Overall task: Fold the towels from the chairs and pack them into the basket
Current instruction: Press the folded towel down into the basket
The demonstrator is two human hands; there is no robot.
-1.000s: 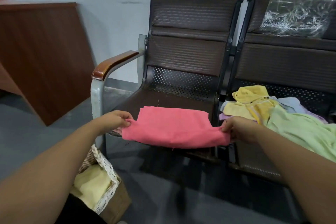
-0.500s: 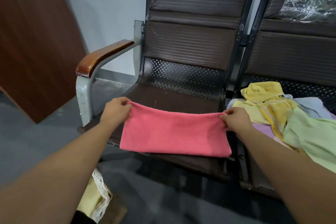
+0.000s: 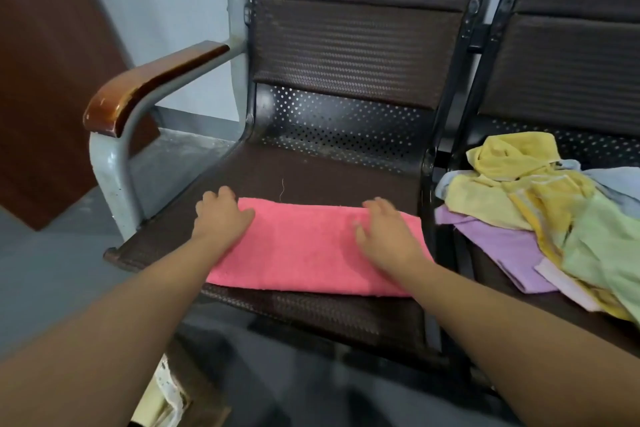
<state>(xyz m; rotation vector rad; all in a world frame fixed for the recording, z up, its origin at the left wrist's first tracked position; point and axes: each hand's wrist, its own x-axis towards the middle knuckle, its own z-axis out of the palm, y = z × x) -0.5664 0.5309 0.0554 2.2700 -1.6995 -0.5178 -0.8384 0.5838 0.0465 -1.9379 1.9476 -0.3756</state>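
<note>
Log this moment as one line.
pink towel: folded, on chair seat | left hand: resting on towel | right hand: resting on towel | loose towels: next seat

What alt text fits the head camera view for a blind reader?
A person's left hand and right hand rest on a folded pink towel on a chair seat; a heap of unfolded towels lies on the next seat.

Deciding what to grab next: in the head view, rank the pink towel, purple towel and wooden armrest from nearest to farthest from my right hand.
1. Pink towel, directly under the right hand, left seat.
2. Purple towel, just right, neighbouring seat.
3. Wooden armrest, far left.
</note>
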